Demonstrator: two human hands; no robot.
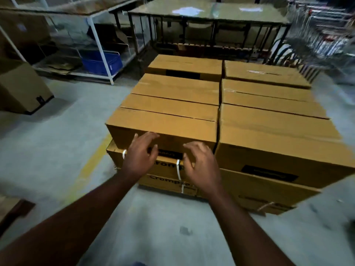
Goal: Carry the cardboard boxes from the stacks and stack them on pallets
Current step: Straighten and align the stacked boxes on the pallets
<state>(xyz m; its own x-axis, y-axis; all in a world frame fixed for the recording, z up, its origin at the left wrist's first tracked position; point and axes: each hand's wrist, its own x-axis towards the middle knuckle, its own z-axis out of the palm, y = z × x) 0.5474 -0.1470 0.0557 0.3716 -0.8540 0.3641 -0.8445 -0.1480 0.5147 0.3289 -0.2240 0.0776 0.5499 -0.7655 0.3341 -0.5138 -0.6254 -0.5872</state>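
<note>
Two bare arms reach forward over a grey concrete floor (57,143) toward a block of brown cardboard boxes (221,112) stacked two layers high in two columns. The left hand (141,152) lies with straight, slightly spread fingers against the near face of the nearest top box (163,123) in the left column, fingertips up at its top edge. The right hand (201,162) hovers just beside it with fingers loosely bent and apart, holding nothing; whether it touches the cardboard cannot be told. Under that top box sits a lower box (163,175) with dark printed letters and a white strap (179,170) running down its near face. Whatever the boxes stand on is hidden. At far left stands a white metal shelf rack (96,35) with a blue bin (101,62) on its bottom level. Beyond the boxes is a long surface (201,10) on dark legs.
</note>
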